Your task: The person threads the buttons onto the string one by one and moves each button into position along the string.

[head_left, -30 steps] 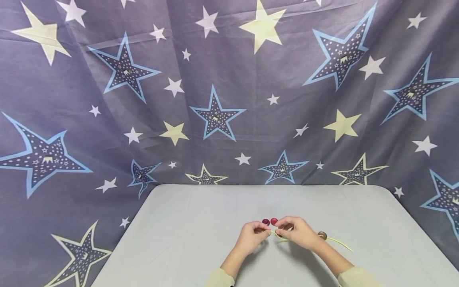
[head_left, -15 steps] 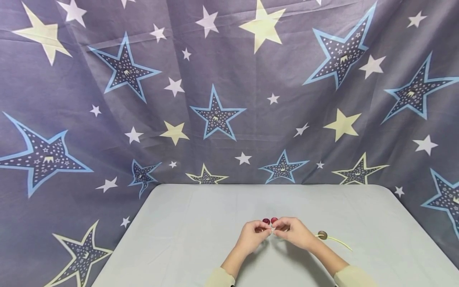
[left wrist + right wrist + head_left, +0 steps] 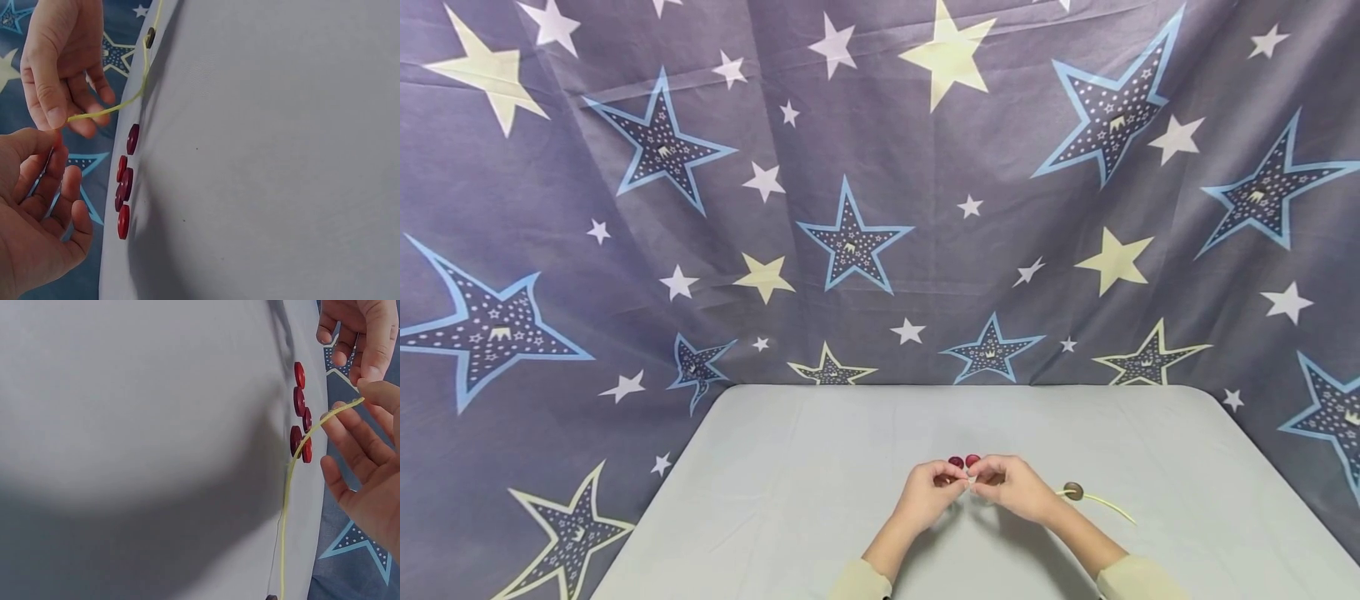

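My right hand (image 3: 1018, 487) pinches a yellow cord (image 3: 286, 519) between thumb and forefinger, close to its end. Fingertip to fingertip with it, my left hand (image 3: 921, 493) pinches at the same cord end; the tip itself is hidden, and only a small reddish sliver shows there in the left wrist view. Both hands are raised above the table near its front. A brown button (image 3: 1073, 492) is threaded on the cord to the right. Several red and dark red buttons, among them a red button (image 3: 124, 222) and a dark red button (image 3: 132, 139), lie beneath the hands.
A pale grey cloth covers the table (image 3: 805, 467). Behind and beside it hangs a dark star-patterned curtain (image 3: 880, 167). The cord's free tail lies on the table, right of the brown button.
The right hand's fingertips have come left to meet the left hand's, and the cord between them has gone from sight in the head view. In the last half second the hands barely moved.
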The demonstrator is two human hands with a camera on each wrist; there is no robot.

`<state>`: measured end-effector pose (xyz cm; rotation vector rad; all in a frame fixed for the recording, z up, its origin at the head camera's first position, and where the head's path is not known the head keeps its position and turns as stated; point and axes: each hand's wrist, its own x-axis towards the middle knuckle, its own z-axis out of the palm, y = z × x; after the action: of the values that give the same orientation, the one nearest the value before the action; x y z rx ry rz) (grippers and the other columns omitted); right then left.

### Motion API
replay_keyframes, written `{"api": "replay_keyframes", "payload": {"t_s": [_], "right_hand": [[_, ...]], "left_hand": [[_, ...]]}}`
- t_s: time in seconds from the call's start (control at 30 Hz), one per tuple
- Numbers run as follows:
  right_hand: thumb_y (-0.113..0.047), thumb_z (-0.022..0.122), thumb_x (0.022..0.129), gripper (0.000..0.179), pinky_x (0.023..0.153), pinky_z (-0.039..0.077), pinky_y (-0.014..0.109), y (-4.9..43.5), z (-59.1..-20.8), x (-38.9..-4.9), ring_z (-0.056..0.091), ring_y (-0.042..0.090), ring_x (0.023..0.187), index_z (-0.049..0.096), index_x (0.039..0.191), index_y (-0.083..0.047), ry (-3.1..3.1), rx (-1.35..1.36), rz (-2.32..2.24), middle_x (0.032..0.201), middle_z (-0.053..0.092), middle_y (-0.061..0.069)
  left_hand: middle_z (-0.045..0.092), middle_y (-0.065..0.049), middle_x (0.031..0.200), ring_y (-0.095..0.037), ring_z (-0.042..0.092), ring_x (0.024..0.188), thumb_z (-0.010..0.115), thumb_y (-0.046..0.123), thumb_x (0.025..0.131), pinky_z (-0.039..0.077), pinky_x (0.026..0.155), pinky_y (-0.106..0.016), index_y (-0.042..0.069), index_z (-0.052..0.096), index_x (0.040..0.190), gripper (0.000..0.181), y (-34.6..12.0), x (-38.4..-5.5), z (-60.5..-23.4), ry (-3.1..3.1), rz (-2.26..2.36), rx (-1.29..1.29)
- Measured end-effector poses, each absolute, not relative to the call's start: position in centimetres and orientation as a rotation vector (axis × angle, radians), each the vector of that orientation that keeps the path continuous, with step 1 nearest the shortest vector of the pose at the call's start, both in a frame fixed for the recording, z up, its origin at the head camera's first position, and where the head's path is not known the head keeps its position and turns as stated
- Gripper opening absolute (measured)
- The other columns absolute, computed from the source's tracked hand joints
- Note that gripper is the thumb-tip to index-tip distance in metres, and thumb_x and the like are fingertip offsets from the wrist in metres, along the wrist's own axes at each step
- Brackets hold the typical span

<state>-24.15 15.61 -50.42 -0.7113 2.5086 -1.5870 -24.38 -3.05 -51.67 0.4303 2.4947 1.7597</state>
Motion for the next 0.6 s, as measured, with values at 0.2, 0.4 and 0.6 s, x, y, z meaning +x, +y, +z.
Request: {"api": "replay_keyframes", "payload": {"t_s": [0.2, 0.4, 0.6], "right_hand": [[-0.014, 0.066, 0.085, 0.021, 0.060, 0.047, 0.018, 15.5, -50.4, -23.9, 0.055, 0.002, 0.066, 0.065, 0.099, 0.002, 2.519, -0.697, -1.575, 0.078, 0.065, 0.012], [-0.008, 0.065, 0.085, 0.018, 0.053, 0.040, 0.017, 15.1, -49.0, -23.0, 0.047, 0.001, 0.058, 0.065, 0.097, 0.005, 2.583, -0.699, -1.523, 0.069, 0.061, 0.011], [-0.006, 0.066, 0.083, 0.018, 0.049, 0.035, 0.014, 14.8, -47.0, -22.0, 0.040, -0.001, 0.054, 0.065, 0.095, 0.007, 2.573, -0.701, -1.519, 0.063, 0.053, 0.006]], "left_hand": [[0.062, 0.002, 0.074, -0.002, 0.049, 0.064, 0.069, 0.012, 0.081, 0.043, 0.057, -0.016, 0.004, 0.068, 0.083, 0.008, -3.1, -24.4, -51.7, 2.496, 1.748, 0.428], [0.063, 0.002, 0.074, -0.001, 0.049, 0.064, 0.069, 0.011, 0.080, 0.043, 0.058, -0.015, 0.004, 0.069, 0.083, 0.008, -3.1, -24.3, -51.7, 2.499, 1.750, 0.427], [0.064, 0.001, 0.076, -0.001, 0.050, 0.065, 0.070, 0.011, 0.080, 0.044, 0.058, -0.016, 0.004, 0.069, 0.083, 0.008, -3.1, -24.3, -51.9, 2.505, 1.743, 0.421]]}}
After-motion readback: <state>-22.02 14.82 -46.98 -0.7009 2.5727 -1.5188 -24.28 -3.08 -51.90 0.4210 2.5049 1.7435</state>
